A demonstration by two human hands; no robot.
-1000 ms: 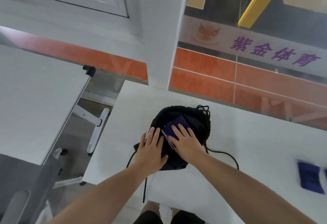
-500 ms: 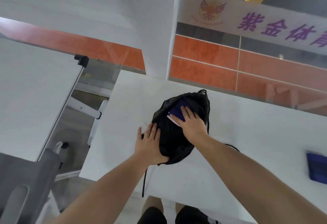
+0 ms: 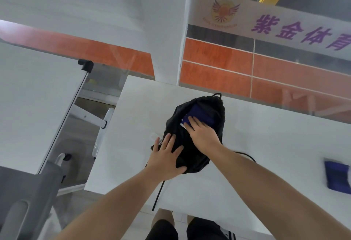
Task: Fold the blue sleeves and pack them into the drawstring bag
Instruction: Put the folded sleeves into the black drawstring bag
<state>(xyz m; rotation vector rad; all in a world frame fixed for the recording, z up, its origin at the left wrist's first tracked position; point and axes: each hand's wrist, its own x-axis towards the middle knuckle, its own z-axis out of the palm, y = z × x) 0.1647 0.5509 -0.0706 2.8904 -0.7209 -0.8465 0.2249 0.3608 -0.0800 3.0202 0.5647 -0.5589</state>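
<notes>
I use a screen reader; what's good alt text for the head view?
The right hand rests on a folded blue sleeve in the mouth of a black drawstring bag on a white table; the left hand presses the bag. A second blue sleeve lies far right.

Bare forearms [image 3: 266, 182], black shorts [image 3: 204, 229], white side stripe [image 3: 226, 232]

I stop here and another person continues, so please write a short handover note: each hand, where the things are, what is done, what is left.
Left hand: flat on the black bag, holding it down on the table.
Right hand: straight fingers press a folded blue sleeve into the bag's mouth.
Done: that sleeve is partly inside.
To do: push it fully in, then pack the other blue sleeve lying on the table to the right.
</notes>
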